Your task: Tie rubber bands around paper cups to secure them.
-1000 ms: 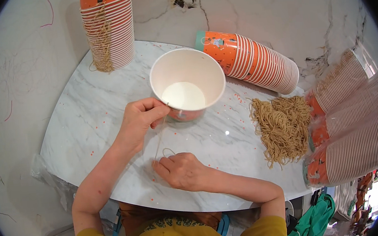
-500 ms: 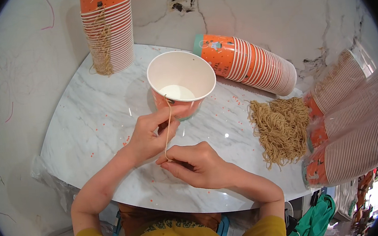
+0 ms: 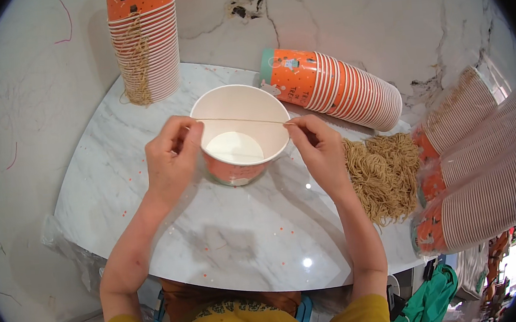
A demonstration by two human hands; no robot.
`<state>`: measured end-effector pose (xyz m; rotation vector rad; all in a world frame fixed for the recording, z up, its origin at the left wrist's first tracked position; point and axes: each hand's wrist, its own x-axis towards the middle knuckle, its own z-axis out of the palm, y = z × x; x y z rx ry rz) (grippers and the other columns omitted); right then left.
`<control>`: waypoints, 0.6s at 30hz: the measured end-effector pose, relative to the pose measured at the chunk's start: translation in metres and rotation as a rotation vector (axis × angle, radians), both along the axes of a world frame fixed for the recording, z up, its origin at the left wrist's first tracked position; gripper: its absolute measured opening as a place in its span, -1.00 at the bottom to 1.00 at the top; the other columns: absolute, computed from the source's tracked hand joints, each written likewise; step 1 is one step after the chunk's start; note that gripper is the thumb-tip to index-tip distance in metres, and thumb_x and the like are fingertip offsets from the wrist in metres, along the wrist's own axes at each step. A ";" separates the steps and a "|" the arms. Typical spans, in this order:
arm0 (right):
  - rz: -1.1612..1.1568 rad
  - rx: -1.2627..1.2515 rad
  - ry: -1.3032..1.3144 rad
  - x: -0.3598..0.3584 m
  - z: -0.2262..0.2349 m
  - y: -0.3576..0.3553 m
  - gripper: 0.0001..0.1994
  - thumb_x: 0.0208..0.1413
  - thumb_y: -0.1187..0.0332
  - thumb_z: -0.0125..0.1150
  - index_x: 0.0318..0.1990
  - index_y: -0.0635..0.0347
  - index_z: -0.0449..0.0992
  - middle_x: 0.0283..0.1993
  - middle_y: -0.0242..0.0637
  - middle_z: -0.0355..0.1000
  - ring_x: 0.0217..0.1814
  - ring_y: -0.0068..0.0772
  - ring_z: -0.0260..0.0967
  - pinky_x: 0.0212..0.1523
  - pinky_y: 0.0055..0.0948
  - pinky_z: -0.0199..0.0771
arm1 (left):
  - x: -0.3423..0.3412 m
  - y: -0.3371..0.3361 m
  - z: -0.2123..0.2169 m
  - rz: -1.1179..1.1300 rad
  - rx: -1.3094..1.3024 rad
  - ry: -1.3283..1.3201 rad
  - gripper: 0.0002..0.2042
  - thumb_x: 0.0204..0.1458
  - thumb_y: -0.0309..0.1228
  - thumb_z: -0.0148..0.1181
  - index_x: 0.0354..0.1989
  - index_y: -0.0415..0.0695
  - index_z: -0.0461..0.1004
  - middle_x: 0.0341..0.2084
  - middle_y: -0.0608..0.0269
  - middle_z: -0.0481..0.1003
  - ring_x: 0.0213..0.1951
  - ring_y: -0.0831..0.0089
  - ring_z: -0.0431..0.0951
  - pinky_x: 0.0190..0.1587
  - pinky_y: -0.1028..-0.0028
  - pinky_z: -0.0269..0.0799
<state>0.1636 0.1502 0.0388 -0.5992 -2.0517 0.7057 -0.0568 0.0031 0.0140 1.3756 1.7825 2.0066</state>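
Observation:
A large paper bucket (image 3: 234, 174), white inside and orange outside with a green base, stands upright on the table. Across its mouth runs a thin tan string (image 3: 241, 120), drawn straight between my two hands. My left hand (image 3: 173, 153) pinches one end at the left of the rim. At the right of the rim my right hand (image 3: 318, 149) pinches the other end between thumb and fingertips. Whether the string is fastened to the bucket cannot be made out.
A bundle of tan strings (image 3: 387, 176) lies right of my right hand. Behind it rests a stack of orange buckets (image 3: 341, 89) on its side. Another stack (image 3: 147, 53), with strings hanging down, stands far left. Plastic-wrapped stacks (image 3: 489, 207) line the right. Orange specks dot the table (image 3: 242, 249).
My hands have moved up and apart, from in front of the bucket to both sides of its rim. The string now spans the opening. The bucket has shifted slightly nearer.

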 end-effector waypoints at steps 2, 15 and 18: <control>0.055 -0.201 -0.015 -0.002 -0.003 0.001 -0.89 0.26 0.48 0.24 -0.18 0.36 0.59 -0.43 -0.35 0.49 -0.49 -0.66 0.28 -0.48 -0.53 0.29 | -0.003 0.001 -0.003 0.066 0.049 0.018 -0.94 0.21 -0.51 0.24 -0.21 -0.22 0.53 -0.41 0.27 0.54 -0.48 0.68 0.43 -0.48 0.59 0.33; 0.226 -0.505 0.016 -0.008 0.001 -0.015 -0.79 0.39 0.33 0.13 -0.11 0.26 0.63 -0.49 -0.49 0.43 -0.51 -0.77 0.29 -0.54 -0.67 0.27 | 0.032 -0.007 -0.009 0.082 0.112 0.504 -0.70 -0.02 -0.58 0.34 -0.07 -0.18 0.56 -0.35 0.18 0.54 -0.51 0.45 0.56 -0.51 0.48 0.45; 0.275 -0.639 0.019 -0.009 0.005 -0.019 -0.79 0.40 0.33 0.11 -0.11 0.27 0.62 -0.51 -0.48 0.42 -0.55 -0.77 0.27 -0.55 -0.67 0.28 | 0.008 -0.002 -0.007 0.140 0.079 0.360 -0.72 0.06 -0.59 0.30 -0.02 -0.19 0.53 -0.28 0.21 0.51 -0.56 0.56 0.44 -0.50 0.54 0.38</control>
